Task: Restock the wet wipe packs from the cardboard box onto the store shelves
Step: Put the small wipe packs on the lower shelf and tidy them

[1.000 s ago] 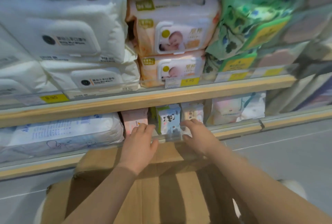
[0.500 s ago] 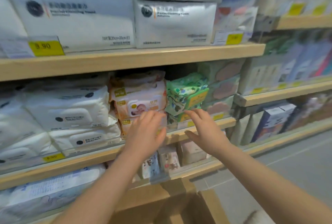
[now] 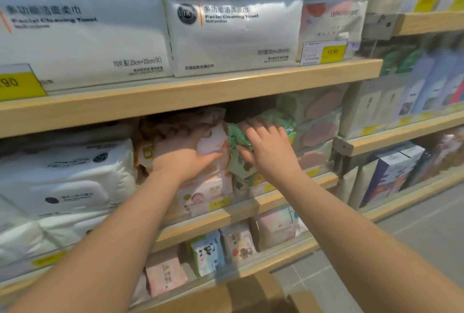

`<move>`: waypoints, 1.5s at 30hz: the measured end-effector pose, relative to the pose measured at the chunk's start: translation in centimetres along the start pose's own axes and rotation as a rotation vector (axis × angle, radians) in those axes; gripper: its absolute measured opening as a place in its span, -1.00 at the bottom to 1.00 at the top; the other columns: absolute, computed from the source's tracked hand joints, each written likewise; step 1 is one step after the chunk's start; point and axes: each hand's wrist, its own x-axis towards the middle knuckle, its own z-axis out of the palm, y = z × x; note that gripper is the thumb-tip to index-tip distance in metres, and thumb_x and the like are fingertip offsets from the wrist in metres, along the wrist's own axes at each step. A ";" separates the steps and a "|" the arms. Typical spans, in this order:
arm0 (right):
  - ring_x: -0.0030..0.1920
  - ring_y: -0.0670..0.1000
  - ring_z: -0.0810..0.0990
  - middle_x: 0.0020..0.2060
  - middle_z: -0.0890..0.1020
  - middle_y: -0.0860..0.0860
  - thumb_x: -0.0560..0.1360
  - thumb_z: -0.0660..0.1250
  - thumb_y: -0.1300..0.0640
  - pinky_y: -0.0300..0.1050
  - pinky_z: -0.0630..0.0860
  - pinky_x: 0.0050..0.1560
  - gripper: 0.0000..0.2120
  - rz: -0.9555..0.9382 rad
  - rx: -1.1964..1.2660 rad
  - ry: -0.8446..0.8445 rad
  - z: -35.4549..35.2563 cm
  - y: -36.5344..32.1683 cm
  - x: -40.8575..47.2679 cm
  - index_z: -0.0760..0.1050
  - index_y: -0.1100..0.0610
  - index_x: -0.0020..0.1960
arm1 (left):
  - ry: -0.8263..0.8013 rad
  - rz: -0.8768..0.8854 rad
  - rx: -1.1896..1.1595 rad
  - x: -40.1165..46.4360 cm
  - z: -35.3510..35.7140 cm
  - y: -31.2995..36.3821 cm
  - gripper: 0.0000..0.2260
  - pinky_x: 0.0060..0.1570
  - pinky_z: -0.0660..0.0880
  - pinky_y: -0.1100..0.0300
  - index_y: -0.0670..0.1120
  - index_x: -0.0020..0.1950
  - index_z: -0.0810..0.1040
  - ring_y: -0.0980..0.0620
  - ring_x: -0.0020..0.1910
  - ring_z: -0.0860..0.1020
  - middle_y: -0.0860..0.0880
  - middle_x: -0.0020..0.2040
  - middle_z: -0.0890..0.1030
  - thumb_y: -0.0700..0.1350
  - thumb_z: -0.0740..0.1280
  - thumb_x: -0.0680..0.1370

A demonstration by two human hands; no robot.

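Note:
Both hands are up at the middle shelf (image 3: 241, 212). My left hand (image 3: 179, 156) curls over the top orange baby wipe pack (image 3: 213, 140), fingers on its upper edge and thumb by its white lid. A second orange pack (image 3: 203, 194) lies under it. My right hand (image 3: 267, 148) lies flat with fingers spread on the green wipe pack (image 3: 238, 164) next to it. The brown cardboard box (image 3: 253, 295) shows only as a flap at the bottom edge; its contents are hidden.
Large white wipe packs (image 3: 70, 172) fill the shelf to the left. Facial cleaning towel packs (image 3: 233, 34) sit on the shelf above (image 3: 200, 97). Small packs (image 3: 208, 252) stand on the lower shelf. A grey tiled floor (image 3: 414, 232) lies to the right.
Both hands rose from the lower shelf's small packs, above the box, to the middle shelf. The left hand closed over the orange pack; the right landed on the green pack. The view tilted up.

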 end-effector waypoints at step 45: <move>0.48 0.14 0.09 0.46 0.22 0.09 0.30 0.37 -0.34 0.39 -0.10 0.38 -0.07 0.067 0.023 -0.115 0.7 0.6 -0.8 0.03 -0.03 0.49 | 0.151 0.162 -0.022 -1.3 -0.5 -1.6 -0.32 -0.05 0.38 0.11 0.05 0.35 0.38 -0.07 0.12 0.46 -0.06 0.20 0.51 0.47 0.05 0.41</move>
